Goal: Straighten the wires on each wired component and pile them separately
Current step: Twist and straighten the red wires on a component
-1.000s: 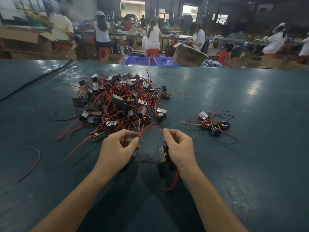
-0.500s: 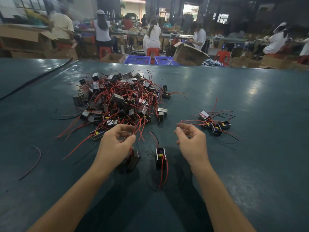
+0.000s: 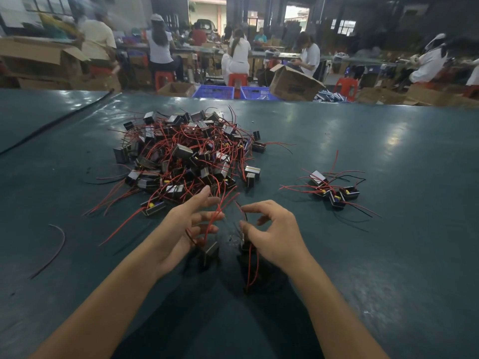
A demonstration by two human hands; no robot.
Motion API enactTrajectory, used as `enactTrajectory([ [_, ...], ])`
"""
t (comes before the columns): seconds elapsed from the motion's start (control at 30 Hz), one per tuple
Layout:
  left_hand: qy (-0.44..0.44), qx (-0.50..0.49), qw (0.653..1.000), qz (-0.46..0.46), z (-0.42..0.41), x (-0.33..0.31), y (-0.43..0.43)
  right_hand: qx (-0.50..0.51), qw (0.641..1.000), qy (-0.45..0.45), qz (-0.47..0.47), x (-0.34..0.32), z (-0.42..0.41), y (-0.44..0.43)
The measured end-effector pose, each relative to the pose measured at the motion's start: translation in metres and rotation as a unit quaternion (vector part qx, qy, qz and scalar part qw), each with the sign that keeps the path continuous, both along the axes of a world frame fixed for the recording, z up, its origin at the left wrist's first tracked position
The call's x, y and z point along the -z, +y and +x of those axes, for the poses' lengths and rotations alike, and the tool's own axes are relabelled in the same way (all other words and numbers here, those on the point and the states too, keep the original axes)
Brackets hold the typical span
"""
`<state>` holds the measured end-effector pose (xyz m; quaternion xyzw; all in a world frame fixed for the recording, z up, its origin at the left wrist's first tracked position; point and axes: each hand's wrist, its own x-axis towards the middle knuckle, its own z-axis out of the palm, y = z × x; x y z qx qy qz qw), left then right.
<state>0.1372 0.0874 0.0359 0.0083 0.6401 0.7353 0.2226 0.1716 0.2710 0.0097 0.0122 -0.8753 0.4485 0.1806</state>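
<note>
Two components [image 3: 208,252] lay below: left hand [image 3: 186,226] splayed, wire [image 3: 211,224] across it; right hand [image 3: 278,231] curled, grip unclear. That wire could snag the eleven-o'clock pile [image 3: 186,156].

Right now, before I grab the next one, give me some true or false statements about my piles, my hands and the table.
1. The tangled pile lies left of the small pile. True.
2. The small pile holds more components. False: it holds only a few.
3. The left hand is a clenched fist. False: its fingers are spread.
4. A loose red wire lies alone, left of both piles. True.
5. A component lies by the right hand, its red wire trailing toward the person. True.
</note>
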Motion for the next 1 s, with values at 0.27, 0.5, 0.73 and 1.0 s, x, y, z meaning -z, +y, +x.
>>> enactTrajectory([
  [0.27, -0.099, -0.026, 0.985, 0.138, 0.001, -0.006, 0.001, 0.008, 0.995, 0.064, -0.071, -0.011, 0.004, -0.009],
  [0.5, -0.059, 0.007, 0.980, 0.189, 0.004, -0.009, 0.002, 0.030, 0.997, -0.009, -0.072, -0.012, 0.012, -0.033],
  [0.73, 0.112, 0.081, 0.990, -0.035, -0.001, 0.005, -0.006, 0.035, 0.975, 0.030, -0.219, -0.015, 0.006, -0.022],
  [1.0, 0.161, -0.060, 0.981, -0.091, -0.012, 0.019, -0.010, -0.074, 0.966, 0.067, -0.236, -0.024, 0.012, -0.019],
])
